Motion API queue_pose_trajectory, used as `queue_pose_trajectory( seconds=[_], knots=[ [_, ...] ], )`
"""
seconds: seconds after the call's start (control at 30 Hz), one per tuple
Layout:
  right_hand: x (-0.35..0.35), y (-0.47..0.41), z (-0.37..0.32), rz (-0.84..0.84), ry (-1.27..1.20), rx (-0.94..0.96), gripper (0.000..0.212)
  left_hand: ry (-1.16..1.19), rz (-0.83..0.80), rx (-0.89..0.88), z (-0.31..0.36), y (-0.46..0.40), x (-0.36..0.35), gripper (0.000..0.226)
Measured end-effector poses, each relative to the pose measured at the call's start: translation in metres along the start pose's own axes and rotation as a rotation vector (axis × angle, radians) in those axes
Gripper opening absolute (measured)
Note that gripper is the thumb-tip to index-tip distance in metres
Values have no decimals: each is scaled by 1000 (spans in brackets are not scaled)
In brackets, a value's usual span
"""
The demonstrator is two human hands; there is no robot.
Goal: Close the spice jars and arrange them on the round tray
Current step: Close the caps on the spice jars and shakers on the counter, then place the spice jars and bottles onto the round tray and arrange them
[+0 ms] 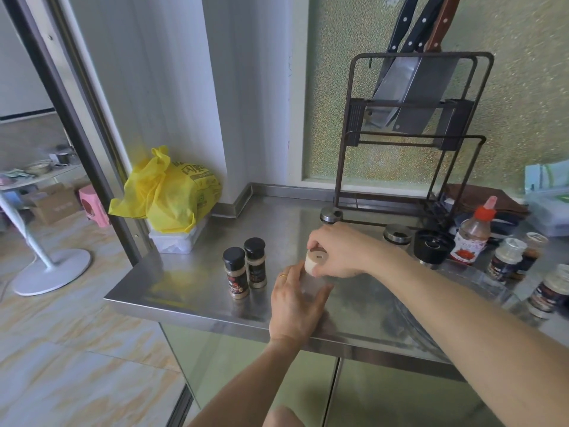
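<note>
My left hand [294,306] grips the clear body of a spice jar [311,283] standing on the steel counter. My right hand [341,251] sits on top of it, fingers closed around its beige lid [314,260]. Two black-capped spice jars [246,269] stand side by side just left of my hands. The round tray [455,288] is a clear, glassy disc lying under my right forearm. More jars stand to the right: a steel-lidded one [397,237], a black grinder [432,248], and clear-capped jars [505,260] [551,291].
A knife rack [409,131] with cleavers stands at the back of the steel counter [184,282]. A steel-lidded jar [331,215] sits at its foot. A red-capped sauce bottle [474,232] is at right. A yellow bag [167,192] over a plastic box fills the back left corner.
</note>
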State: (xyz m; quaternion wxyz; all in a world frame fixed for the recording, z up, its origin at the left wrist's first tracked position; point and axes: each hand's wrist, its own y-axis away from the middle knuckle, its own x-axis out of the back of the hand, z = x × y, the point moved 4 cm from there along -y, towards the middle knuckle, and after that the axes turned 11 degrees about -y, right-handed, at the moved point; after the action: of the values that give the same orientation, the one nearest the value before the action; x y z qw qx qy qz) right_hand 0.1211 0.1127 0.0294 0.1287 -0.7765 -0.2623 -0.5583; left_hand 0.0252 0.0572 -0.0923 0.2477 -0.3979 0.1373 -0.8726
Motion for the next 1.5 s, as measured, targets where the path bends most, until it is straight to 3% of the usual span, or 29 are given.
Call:
queue_pose_trajectory(
  seconds=[0.17, 0.37, 0.57, 0.73, 0.87, 0.93, 1.0, 1.07, 1.17, 1.33, 1.5],
  knots=[
    [-12, -3, -1, 212, -79, 17, 30, 13, 66, 78, -2, -1, 3, 49],
    [-32, -3, -12, 439, -89, 56, 27, 11, 94, 163, -7, -3, 2, 42],
    [-44, -1, -14, 510, -164, 7, 31, -46, 59, 169, -11, -4, -2, 27],
    [-54, 23, 2, 455, -347, -37, 68, -51, 5, 159, -2, 1, 3, 48],
    [-50, 73, 32, 524, -426, -41, 63, 14, 112, 225, 17, 29, 20, 76],
    [-49, 102, 51, 580, -431, -59, 56, 62, 260, 106, 38, 50, 29, 68],
    [-50, 129, 73, 626, -473, -100, 49, 86, 302, -109, 63, 66, 27, 50],
    [-51, 151, 97, 660, -508, -180, 41, 121, 178, -268, 89, 69, 11, 41],
    [-46, 177, 130, 695, -524, -312, 37, 149, -37, -280, 121, 63, -15, 41],
    [-20, 232, 193, 848, -504, -507, 32, 179, -78, -329, 179, 52, -38, 37],
    [9, 280, 262, 1037, -523, -712, 25, 197, -277, -424, 247, 62, -81, 40]
  ],
)
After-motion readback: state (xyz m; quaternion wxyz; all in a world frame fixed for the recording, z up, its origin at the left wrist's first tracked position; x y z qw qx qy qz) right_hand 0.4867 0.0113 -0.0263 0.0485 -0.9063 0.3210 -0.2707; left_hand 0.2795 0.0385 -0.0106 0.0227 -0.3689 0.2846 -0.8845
